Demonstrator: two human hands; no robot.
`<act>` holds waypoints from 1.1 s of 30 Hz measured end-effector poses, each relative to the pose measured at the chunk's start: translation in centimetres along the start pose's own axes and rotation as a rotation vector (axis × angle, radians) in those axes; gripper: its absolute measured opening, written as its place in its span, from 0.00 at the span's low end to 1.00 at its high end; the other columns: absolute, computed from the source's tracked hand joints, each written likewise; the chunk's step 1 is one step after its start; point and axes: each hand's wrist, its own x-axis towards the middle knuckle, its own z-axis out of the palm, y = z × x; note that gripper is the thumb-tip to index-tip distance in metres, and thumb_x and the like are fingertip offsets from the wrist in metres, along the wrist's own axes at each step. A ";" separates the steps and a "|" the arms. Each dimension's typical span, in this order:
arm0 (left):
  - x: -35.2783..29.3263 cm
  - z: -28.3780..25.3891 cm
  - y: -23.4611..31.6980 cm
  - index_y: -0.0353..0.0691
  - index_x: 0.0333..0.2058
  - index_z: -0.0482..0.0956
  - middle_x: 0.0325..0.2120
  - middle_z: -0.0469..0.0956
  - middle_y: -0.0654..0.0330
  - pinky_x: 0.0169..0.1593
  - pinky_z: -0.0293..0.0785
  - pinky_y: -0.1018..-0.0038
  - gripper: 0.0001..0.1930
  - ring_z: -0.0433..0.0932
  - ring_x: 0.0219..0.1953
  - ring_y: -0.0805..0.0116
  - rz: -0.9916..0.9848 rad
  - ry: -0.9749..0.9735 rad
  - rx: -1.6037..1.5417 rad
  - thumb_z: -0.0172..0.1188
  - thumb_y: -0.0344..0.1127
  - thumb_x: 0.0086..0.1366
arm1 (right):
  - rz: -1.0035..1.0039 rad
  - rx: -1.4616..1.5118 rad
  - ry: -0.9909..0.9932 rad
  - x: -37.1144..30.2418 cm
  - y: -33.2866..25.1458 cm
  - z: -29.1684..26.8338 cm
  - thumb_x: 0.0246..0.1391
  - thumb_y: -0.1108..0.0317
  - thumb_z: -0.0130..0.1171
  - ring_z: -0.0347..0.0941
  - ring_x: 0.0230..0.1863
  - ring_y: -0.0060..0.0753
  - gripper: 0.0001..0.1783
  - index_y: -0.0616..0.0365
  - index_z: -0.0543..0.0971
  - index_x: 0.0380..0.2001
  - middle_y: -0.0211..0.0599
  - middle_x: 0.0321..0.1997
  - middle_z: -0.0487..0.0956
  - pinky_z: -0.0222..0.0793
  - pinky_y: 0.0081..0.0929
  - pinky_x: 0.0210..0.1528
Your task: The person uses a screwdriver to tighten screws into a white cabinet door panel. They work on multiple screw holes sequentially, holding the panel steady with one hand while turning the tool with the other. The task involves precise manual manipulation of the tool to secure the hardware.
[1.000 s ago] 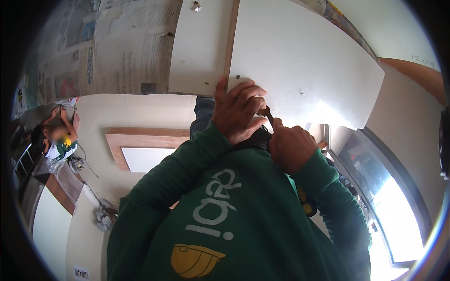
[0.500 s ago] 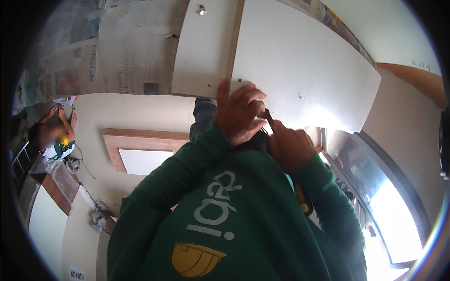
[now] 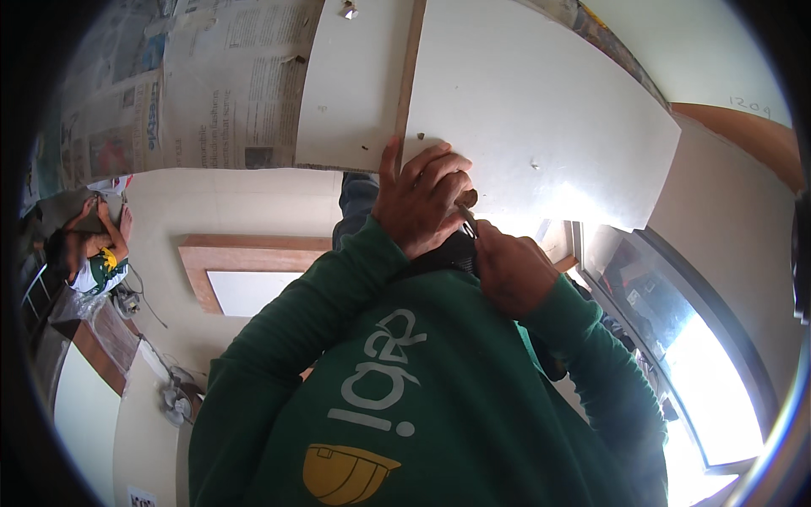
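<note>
Two hands (image 3: 422,198), two white panels (image 3: 541,110), one fan (image 3: 176,397)

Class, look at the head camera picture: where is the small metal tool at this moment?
In the head view the small metal tool sits just right of centre, pinched between the left hand and the right hand, against the lower edge of the white board.

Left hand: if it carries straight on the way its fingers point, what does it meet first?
The left hand points up at the white panel. Its index fingertip already seems to touch the panel's lower edge beside the wooden strip, so probably the panel, though depth is unclear.
</note>
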 end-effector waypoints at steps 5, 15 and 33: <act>-0.1 0.0 0.0 0.52 0.45 0.78 0.58 0.77 0.68 0.74 0.54 0.33 0.28 0.72 0.67 0.60 0.001 0.017 0.011 0.82 0.37 0.45 | 0.019 -0.164 -0.043 0.2 -0.3 -0.2 0.70 0.72 0.47 0.80 0.34 0.72 0.08 0.66 0.70 0.46 0.63 0.29 0.80 0.74 0.63 0.40; 0.2 -0.1 0.0 0.53 0.42 0.78 0.57 0.76 0.69 0.73 0.54 0.31 0.24 0.72 0.67 0.62 0.010 0.005 0.027 0.82 0.40 0.48 | 0.133 -0.373 -0.109 0.8 -1.0 -0.6 0.69 0.71 0.48 0.82 0.34 0.70 0.11 0.67 0.69 0.49 0.62 0.28 0.82 0.76 0.63 0.41; -0.2 0.8 -0.4 0.54 0.43 0.77 0.58 0.77 0.69 0.74 0.53 0.33 0.26 0.71 0.69 0.61 0.052 0.037 0.097 0.82 0.40 0.48 | 0.101 -0.282 -0.118 1.2 -1.8 -1.1 0.68 0.71 0.51 0.84 0.36 0.70 0.11 0.71 0.70 0.47 0.65 0.28 0.83 0.77 0.62 0.43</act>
